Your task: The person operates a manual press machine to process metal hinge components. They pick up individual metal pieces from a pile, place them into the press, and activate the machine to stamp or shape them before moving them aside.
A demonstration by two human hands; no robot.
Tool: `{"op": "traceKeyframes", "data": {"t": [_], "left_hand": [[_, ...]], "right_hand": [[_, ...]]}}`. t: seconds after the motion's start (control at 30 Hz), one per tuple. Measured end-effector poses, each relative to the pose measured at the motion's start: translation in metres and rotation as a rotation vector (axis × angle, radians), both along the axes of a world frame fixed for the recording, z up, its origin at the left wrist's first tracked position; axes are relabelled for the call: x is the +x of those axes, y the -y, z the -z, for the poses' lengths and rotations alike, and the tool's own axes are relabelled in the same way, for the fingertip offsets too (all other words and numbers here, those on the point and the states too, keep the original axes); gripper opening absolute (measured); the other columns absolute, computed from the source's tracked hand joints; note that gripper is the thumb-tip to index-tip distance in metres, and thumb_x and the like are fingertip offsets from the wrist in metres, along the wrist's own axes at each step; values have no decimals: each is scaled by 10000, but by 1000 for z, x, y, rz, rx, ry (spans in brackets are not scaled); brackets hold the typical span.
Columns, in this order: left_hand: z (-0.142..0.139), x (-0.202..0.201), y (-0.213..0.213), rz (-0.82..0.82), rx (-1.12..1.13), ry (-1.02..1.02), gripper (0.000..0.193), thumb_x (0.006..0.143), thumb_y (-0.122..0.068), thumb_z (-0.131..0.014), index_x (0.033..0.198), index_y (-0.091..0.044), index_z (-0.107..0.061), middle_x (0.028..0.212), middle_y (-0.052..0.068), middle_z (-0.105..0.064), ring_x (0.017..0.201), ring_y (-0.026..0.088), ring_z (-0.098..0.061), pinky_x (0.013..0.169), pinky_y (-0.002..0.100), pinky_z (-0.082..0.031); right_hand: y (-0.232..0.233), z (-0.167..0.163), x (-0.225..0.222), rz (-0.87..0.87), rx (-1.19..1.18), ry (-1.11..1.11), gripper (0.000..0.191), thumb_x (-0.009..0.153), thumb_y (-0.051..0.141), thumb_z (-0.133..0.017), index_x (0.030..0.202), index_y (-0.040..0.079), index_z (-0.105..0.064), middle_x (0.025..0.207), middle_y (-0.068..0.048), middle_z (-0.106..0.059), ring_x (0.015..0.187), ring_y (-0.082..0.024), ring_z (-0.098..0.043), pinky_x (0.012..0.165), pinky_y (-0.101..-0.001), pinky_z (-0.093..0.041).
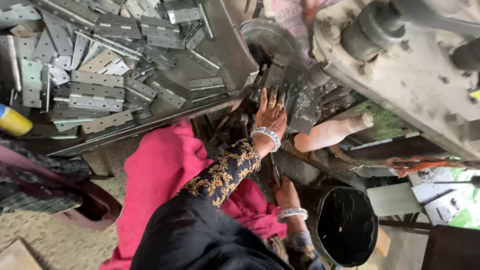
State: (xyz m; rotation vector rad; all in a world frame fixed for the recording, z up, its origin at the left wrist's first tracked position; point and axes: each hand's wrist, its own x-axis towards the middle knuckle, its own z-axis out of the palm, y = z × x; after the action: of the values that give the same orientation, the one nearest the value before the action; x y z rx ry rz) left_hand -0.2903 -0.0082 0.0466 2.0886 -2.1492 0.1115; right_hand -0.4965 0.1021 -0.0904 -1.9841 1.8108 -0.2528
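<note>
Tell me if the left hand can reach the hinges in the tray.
Probably yes: the left hand is beside the tray, and nothing blocks the hinges.

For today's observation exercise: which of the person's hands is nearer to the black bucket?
The right hand. It sits low in the view, just left of the black bucket. The left hand reaches well above it, toward the machine.

The left hand lies flat, fingers spread, on dark metal parts beside the press machine. The right hand rests low by the black bucket. Steel hinges fill the tray.
</note>
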Motion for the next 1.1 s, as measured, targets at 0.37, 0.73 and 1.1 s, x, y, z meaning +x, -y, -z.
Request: {"op": "traceKeyframes", "data": {"t": [0.37, 0.73, 1.1], "left_hand": [[10, 0, 18, -37, -46, -51, 489, 1027, -178, -362, 1493, -88, -484, 1658, 96, -275, 1542, 317, -174, 1239, 611, 6], [7, 6, 4, -38, -91, 51, 340, 997, -165, -457, 1302, -104, -597, 1393, 87, -493, 1309, 268, -411, 1083, 519, -267], [20, 174, -34, -449, -196, -90, 289, 993, -217, -505, 1163, -86, -698, 1155, 125, -682, 1100, 298, -590, 888, 475, -480]], "right_hand": [[-10, 24, -6, -169, -250, 9, 358, 919, 358, -714, 995, 9, -677, 906, -273, -710, 787, -476, -667, 619, -522, -531], [-15, 34, -5, -81, -194, 101, 282, 911, 289, -637, 961, 11, -644, 868, -303, -674, 783, -498, -619, 643, -518, -504], [-2, -120, 41, 5, -466, 66, 503, 929, 367, -708, 1365, 144, -591, 1207, -119, -706, 1031, -366, -695, 822, -496, -550]]}}
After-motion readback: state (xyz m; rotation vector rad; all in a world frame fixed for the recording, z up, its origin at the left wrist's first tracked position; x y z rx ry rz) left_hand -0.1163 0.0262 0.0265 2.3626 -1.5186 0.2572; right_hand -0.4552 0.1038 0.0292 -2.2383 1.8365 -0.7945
